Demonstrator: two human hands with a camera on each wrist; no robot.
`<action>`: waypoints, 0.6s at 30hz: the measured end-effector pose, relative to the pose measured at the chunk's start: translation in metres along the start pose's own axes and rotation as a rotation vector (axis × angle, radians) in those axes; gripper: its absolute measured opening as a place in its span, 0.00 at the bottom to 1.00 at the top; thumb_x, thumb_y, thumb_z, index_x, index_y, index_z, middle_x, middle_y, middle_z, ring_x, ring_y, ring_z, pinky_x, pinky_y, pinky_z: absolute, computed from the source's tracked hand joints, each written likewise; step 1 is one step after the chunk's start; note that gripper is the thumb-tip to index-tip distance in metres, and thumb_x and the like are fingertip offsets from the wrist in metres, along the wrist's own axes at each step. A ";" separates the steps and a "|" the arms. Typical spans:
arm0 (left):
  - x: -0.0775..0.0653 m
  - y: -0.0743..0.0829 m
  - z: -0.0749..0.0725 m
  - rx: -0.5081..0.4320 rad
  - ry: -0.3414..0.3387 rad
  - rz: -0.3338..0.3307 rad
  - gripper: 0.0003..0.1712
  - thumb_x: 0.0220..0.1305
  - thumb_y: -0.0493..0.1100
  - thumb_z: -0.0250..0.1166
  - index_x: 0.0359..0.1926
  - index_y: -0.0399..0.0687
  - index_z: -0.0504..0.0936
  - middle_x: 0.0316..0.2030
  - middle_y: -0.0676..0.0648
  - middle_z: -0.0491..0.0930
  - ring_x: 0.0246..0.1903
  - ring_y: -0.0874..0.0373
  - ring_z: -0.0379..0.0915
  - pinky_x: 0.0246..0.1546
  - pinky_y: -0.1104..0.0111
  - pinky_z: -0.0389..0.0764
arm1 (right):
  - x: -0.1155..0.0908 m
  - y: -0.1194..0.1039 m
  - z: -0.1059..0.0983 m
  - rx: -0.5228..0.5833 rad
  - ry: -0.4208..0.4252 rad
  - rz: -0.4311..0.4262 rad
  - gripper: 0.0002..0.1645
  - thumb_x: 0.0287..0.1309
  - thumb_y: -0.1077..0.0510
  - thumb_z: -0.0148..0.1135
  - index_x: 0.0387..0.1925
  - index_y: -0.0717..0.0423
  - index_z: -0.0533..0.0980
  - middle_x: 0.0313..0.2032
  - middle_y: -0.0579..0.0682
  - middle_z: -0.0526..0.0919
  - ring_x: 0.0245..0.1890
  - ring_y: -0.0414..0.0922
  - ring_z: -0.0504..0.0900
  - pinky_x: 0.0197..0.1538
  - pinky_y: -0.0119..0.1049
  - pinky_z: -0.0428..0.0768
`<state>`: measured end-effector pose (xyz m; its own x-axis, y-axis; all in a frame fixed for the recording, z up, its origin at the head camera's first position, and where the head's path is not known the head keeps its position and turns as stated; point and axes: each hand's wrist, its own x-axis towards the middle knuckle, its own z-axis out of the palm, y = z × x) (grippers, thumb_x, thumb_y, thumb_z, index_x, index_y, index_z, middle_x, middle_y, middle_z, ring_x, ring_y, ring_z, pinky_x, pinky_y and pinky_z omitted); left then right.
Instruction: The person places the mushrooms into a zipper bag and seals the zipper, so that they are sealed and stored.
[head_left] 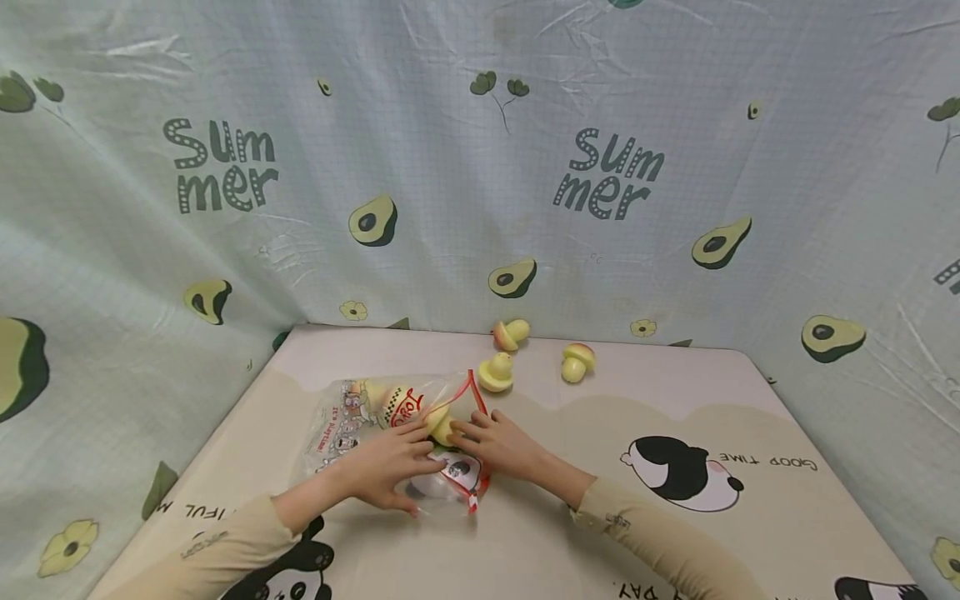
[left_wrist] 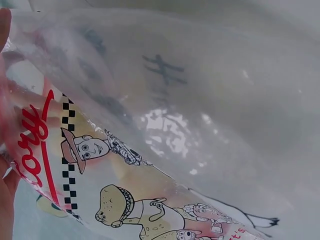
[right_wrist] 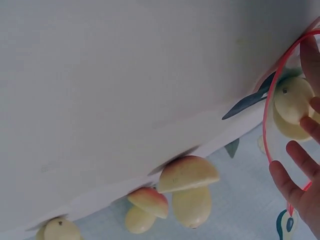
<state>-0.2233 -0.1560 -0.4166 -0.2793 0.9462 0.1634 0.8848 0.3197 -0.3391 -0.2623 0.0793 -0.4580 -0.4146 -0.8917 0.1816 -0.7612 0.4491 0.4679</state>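
- Currently, clear plastic bag with red-edged mouth and cartoon prints (head_left: 347,417) lies on the beige-and-pink printed tabletop (head_left: 555,533), left of centre, mouth facing right.
- Left hand (head_left: 384,467) rests on the bag near its mouth, fingers outstretched, thumb apart.
- Right hand (head_left: 501,446) is at the mouth, some fingers spread, fingertips touching a yellow mushroom-shaped piece (head_left: 441,431) there; can't tell if gripped.
- Hands near each other, not clasped.
- Three yellow, partly reddish mushroom-shaped pieces (head_left: 578,363) sit beyond the bag, near the pale avocado-print curtain (head_left: 442,142).
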 end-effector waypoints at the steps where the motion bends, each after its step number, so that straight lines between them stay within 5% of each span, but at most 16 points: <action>1: -0.001 0.000 0.000 -0.006 0.005 0.000 0.37 0.42 0.70 0.60 0.50 0.54 0.76 0.40 0.51 0.77 0.50 0.52 0.70 0.59 0.55 0.65 | 0.001 0.000 0.000 -0.005 -0.011 0.001 0.32 0.51 0.51 0.59 0.59 0.38 0.65 0.59 0.40 0.69 0.48 0.42 0.68 0.38 0.35 0.73; 10: -0.006 -0.002 -0.002 0.005 0.059 0.015 0.36 0.43 0.68 0.61 0.52 0.54 0.75 0.40 0.51 0.77 0.50 0.52 0.69 0.58 0.55 0.64 | 0.006 0.000 -0.001 -0.031 -0.085 0.004 0.32 0.53 0.52 0.58 0.61 0.37 0.62 0.61 0.40 0.65 0.53 0.44 0.69 0.47 0.39 0.75; 18: -0.010 -0.001 -0.004 -0.015 0.074 0.006 0.35 0.43 0.65 0.63 0.53 0.56 0.74 0.40 0.53 0.75 0.50 0.54 0.68 0.58 0.55 0.65 | 0.011 0.001 0.000 -0.038 -0.090 -0.002 0.40 0.45 0.46 0.64 0.62 0.37 0.61 0.61 0.40 0.65 0.53 0.44 0.69 0.49 0.40 0.74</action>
<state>-0.2201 -0.1663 -0.4140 -0.2461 0.9417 0.2294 0.8919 0.3127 -0.3267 -0.2677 0.0705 -0.4554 -0.4575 -0.8831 0.1035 -0.7433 0.4438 0.5006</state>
